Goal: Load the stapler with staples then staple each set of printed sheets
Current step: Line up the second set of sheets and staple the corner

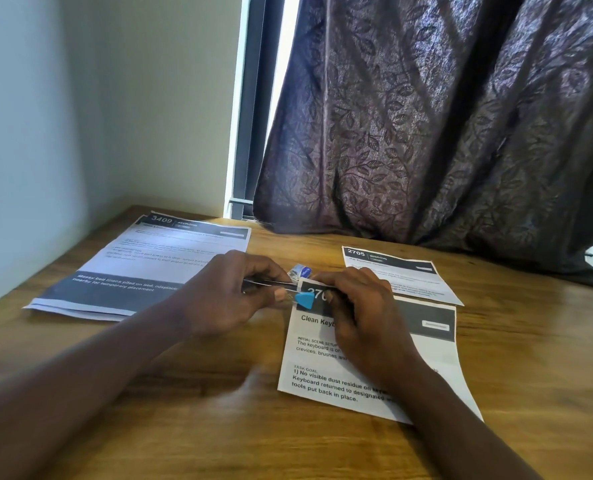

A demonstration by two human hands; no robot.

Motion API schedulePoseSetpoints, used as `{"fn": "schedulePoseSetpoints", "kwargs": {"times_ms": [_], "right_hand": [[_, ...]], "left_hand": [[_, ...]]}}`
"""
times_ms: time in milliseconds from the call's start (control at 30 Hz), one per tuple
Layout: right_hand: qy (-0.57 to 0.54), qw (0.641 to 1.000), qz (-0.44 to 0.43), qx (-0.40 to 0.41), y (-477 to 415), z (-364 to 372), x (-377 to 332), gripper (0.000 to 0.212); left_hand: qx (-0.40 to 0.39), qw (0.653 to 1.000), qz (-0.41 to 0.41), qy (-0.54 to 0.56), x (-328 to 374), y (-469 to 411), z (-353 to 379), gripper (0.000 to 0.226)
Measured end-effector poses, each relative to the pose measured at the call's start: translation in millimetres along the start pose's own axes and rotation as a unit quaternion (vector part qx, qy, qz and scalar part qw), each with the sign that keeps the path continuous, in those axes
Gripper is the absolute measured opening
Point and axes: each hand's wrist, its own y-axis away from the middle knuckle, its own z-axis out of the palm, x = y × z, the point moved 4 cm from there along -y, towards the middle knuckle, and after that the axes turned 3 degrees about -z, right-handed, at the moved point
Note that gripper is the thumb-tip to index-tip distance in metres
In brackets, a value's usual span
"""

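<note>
My left hand (231, 292) grips a slim metal stapler (277, 287) with a blue tip, its mouth over the top left corner of the near set of printed sheets (426, 355). My right hand (361, 306) rests on that set with fingers curled at the stapler's front end. A small staple box (300, 271) peeks out just behind the hands. A second set headed 3409 (142, 268) lies at the left. A third set headed 2705 (409, 275) lies at the back right.
The wooden table (530, 358) meets a pale wall (80, 116) at the left. A dark leaf-patterned curtain (426, 116) hangs over the table's far edge at the back right.
</note>
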Motion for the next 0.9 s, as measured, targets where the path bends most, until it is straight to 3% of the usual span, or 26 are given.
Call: {"fn": "schedulePoseSetpoints", "kwargs": {"times_ms": [500, 667, 900], "right_hand": [[-0.017, 0.999, -0.018, -0.022, -1.6, 4.6, -4.1, 0.04], [-0.021, 0.999, -0.008, -0.031, -3.1, 7.4, -2.9, 0.039], [-0.043, 0.999, -0.006, 0.014, -1.6, 0.2, -0.1, 0.037]], "left_hand": [[0.024, 0.988, 0.068, -0.14, 5.2, 4.7, 2.7, 0.038], [0.041, 0.982, 0.072, -0.169, 5.4, 4.5, 5.5, 0.024], [0.043, 0.989, 0.085, -0.117, 6.9, 5.4, 2.3, 0.022]]}}
